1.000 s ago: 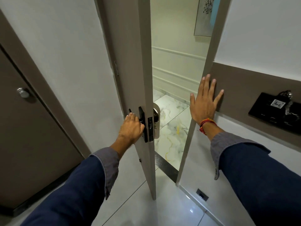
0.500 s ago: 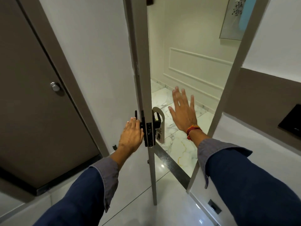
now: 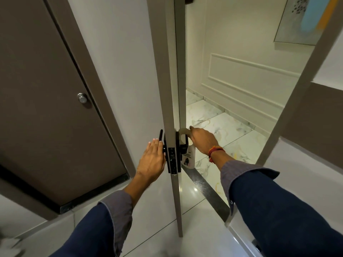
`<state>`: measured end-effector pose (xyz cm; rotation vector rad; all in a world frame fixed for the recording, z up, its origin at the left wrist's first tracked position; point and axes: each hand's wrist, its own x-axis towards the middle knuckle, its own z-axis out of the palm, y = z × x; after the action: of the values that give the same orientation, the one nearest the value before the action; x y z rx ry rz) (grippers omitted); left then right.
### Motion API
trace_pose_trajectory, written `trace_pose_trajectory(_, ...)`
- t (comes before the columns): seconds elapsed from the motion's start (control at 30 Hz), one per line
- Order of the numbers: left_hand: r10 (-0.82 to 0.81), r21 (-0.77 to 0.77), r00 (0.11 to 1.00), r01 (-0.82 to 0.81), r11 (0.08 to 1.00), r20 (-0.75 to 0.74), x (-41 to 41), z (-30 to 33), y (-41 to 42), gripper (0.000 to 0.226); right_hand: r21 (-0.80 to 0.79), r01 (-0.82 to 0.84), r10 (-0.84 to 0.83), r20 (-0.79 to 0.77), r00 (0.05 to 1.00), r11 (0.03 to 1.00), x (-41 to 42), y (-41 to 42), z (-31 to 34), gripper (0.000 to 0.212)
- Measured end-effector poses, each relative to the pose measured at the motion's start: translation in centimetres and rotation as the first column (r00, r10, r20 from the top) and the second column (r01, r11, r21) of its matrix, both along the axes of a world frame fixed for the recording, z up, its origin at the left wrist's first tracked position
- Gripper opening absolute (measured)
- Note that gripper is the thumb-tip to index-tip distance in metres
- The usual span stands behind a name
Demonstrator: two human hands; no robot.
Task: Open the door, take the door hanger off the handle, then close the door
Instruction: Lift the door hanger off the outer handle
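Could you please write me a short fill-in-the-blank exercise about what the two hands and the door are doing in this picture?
1. The tall grey door stands ____, showing a marble floor beyond.
2. The left hand rests on the black ____ on the door's near side.
3. The right hand touches the top of the white card door hanger, which is looped over the far-side ____.
4. A red thread band circles the ____ wrist.

Missing words: open; handle; handle; right
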<state>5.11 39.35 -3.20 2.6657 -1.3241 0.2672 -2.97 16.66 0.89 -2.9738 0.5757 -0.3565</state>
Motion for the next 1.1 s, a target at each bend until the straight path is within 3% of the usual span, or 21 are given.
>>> trace_pose_trajectory(0.17, -0.044, 0.002, 0.999, 0.044, 0.999, 0.004, 1.1, 0.0, 1.2, 0.059, -0.020, 0.057, -0.058, -0.043, 0.997, 0.998, 2.4, -0.1, 0.0, 0.025)
trace_pose_trajectory(0.37, -0.183, 0.083, 0.959, 0.169, 0.982, 0.216, 1.4, 0.5, 2.4, 0.057, 0.062, 0.107, -0.107, 0.005, 0.994, 0.992, 4.1, -0.9, 0.2, 0.027)
trace_pose_trajectory(0.47, -0.307, 0.056, 0.873, 0.310, 0.949, 0.379, 1.0, 2.0, 2.7, 0.045, 0.157, 0.107, -0.117, 0.055, 0.992, 0.982, 3.9, -1.8, 0.3, 0.032)
trace_pose_trajectory(0.6, -0.504, -0.056, 0.723, 0.595, 0.802, 0.473, -1.6, 3.4, 1.1, 0.039, 0.271, 0.088, -0.106, 0.051, 0.993, 0.958, 3.0, -3.0, 0.6, 0.041)
trace_pose_trajectory(0.67, -0.543, -0.069, 0.718, 0.628, 0.775, 0.436, -3.5, 3.7, -1.3, 0.039, 0.318, 0.115, -0.150, 0.085, 0.985, 0.941, 2.3, -3.7, 1.1, 0.045)
trace_pose_trajectory(0.73, -0.510, -0.036, 0.789, 0.553, 0.832, 0.342, -5.0, 3.9, -4.2, 0.040, 0.351, 0.150, -0.197, 0.101, 0.975, 0.924, 1.2, -4.5, 1.7, 0.039)
trace_pose_trajectory(0.87, -0.338, 0.100, 0.941, 0.335, 0.937, 0.018, -6.2, 3.2, -9.4, 0.055, 0.476, 0.225, -0.327, 0.143, 0.934, 0.850, -2.9, -6.4, 2.7, 0.025)
trace_pose_trajectory(0.97, -0.339, 0.080, 0.937, 0.345, 0.935, -0.084, -7.4, 1.3, -12.2, 0.057, 0.604, 0.257, -0.439, 0.175, 0.881, 0.754, -6.4, -7.4, 2.8, 0.031)
trace_pose_trajectory(1.1, -0.451, -0.003, 0.880, 0.456, 0.890, -0.148, -11.2, -0.7, -15.9, 0.023, 0.733, 0.324, -0.643, 0.198, 0.740, 0.598, -12.6, -8.7, 2.5, 0.034)
